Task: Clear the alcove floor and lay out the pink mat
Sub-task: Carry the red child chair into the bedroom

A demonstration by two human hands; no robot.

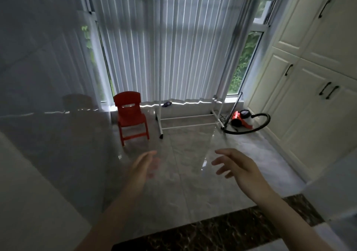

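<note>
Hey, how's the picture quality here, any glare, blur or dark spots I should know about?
Head view: backlit through the white vertical blinds, so the room reads dim; window glare streaks the glossy grey tiled floor; the left hand is motion-blurred, the right hand sharper; wide-angle distortion bends the edges.

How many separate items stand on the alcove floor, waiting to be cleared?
3: a red chair at left, a white clothes rack in the middle, and a red vacuum cleaner at right. A small dark object lies on the sill behind.

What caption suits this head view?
Both open hands, left hand and right hand, reach toward a small red plastic chair and white clothes rack.
</note>
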